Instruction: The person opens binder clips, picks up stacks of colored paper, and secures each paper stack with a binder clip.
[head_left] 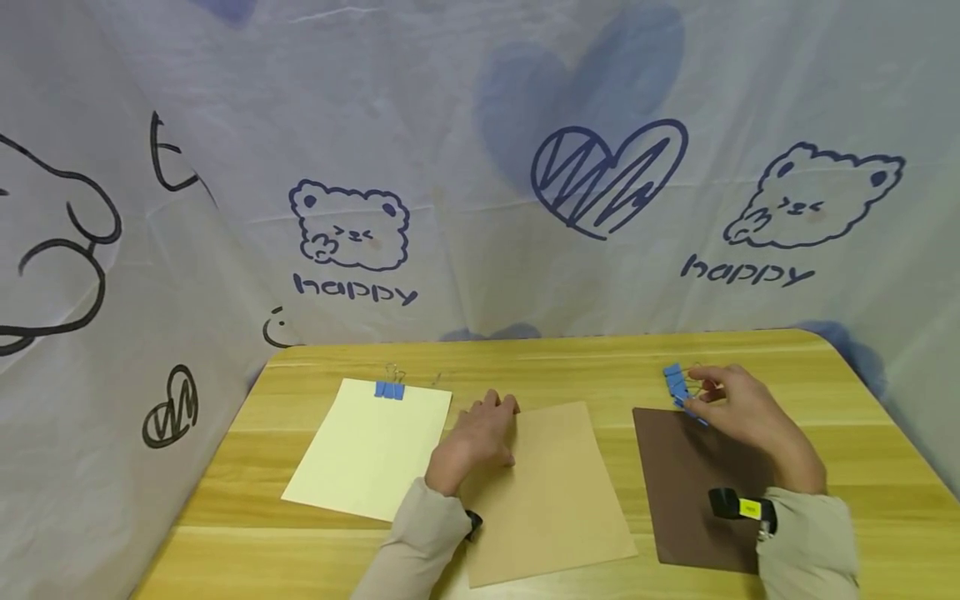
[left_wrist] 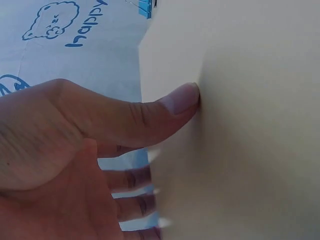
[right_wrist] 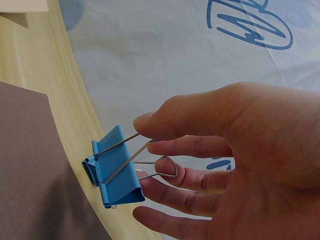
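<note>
My left hand is at the upper left edge of a tan sheet or stack of paper. In the left wrist view the thumb presses on the paper's face while the fingers reach round behind its edge. With my right hand I hold a blue binder clip by its wire handles, thumb on one side and fingers on the other. That clip is just above the top edge of dark brown paper. Other blue binder clips lie beside it on the table.
Cream paper lies at the left, with blue binder clips at its top edge. The wooden table ends at a white cloth printed with bears and hearts, hanging behind and at the sides.
</note>
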